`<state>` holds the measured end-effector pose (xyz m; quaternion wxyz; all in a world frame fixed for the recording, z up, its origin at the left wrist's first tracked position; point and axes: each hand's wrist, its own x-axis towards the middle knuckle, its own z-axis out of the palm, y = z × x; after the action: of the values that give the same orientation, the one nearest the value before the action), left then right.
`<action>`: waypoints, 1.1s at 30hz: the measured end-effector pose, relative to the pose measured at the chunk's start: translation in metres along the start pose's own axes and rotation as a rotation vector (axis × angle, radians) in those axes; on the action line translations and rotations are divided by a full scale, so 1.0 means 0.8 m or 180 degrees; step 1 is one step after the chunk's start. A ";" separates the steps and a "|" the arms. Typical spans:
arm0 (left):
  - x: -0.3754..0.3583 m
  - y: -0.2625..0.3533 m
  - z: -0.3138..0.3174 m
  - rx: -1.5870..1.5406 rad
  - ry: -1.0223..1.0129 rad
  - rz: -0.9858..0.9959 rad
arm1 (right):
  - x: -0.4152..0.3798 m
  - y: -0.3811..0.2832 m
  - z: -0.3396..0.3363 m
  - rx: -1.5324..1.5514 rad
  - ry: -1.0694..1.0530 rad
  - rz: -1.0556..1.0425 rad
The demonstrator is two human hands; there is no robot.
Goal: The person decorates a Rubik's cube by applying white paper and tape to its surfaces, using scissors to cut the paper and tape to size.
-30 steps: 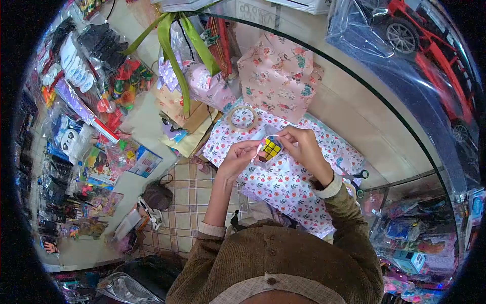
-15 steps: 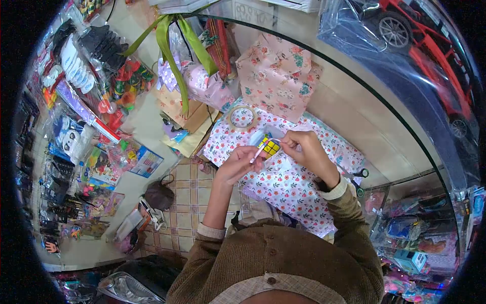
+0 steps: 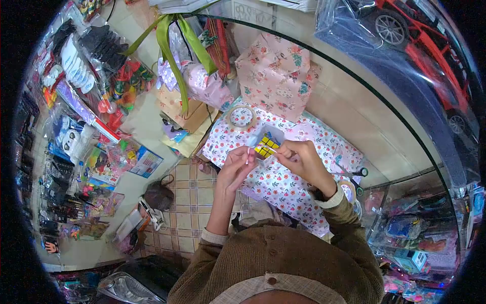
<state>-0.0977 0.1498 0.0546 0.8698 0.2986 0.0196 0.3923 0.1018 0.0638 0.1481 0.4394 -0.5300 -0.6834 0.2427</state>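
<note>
A thin pale strip (image 3: 268, 147), perhaps ribbon, is stretched between my two hands. My left hand (image 3: 236, 164) pinches its left end, fingers closed together. The other end is held between thumb and fingers of my right hand (image 3: 302, 158). Just behind the strip, a cube puzzle with yellow faces (image 3: 269, 144) sits in a small whitish box (image 3: 278, 134), partly covered by my hands. Beneath lies white wrapping paper with small flowers (image 3: 298, 197). A roll of tape (image 3: 233, 124) rests on the paper, and scissors (image 3: 360, 173) lie beyond my right wrist.
Pink floral paper (image 3: 273, 76) lies at the back beside a green ribbon bow (image 3: 169, 55). A dark glass edge (image 3: 372, 91) curves along the right, with a boxed red toy car (image 3: 430, 61) beyond it. Packaged goods (image 3: 109, 121) crowd the left side.
My hands have drawn slightly apart. The strip, curved and raised before, is now lower and straighter, and more of the cube puzzle and its box shows.
</note>
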 end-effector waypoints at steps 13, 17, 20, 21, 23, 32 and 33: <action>-0.019 0.000 0.003 0.0008 -0.0213 -0.1165 | 0.008 -0.009 0.008 -0.1153 0.0054 -0.1567; -0.020 0.015 0.016 0.0443 0.0032 -0.1156 | 0.002 -0.002 0.007 -0.0913 -0.0316 -0.1276; -0.019 0.018 0.041 0.2677 0.0719 0.0002 | -0.001 -0.001 -0.001 -0.1006 -0.0536 -0.1068; -0.018 0.017 0.048 0.3606 0.0973 0.0615 | -0.001 -0.002 -0.002 -0.1022 -0.0525 -0.1062; -0.018 0.030 0.059 0.4390 0.0420 0.1130 | -0.001 -0.001 -0.001 -0.1037 -0.0494 -0.0991; -0.024 0.023 0.064 0.5148 -0.0009 0.1626 | -0.005 -0.001 0.013 -0.1259 -0.0444 -0.1132; -0.023 0.022 0.065 0.5218 0.0043 0.1651 | -0.004 0.001 0.015 -0.1318 -0.0396 -0.1177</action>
<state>-0.1084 0.1202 0.1032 0.2622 0.8254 0.2330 0.4424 0.0923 0.0626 0.1401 0.3158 -0.4589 -0.8292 0.0457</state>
